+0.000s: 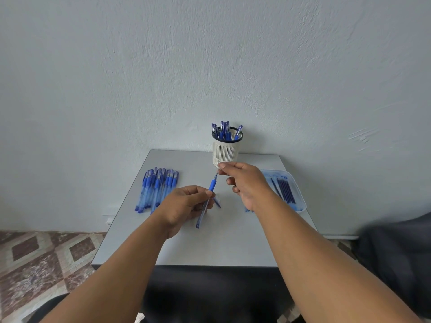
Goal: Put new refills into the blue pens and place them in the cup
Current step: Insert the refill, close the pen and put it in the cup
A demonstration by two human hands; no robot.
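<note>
Above bare table (186,248) centre: left hand (186,206) gripping pen (206,203). Right hand (245,180) pinching its tip, just before cup (225,152). Well inside both side edges.

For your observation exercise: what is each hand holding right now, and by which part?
The left hand grips a blue pen around its clear barrel, just below the blue grip. The right hand pinches something small at the pen's tip; what it is cannot be told.
</note>
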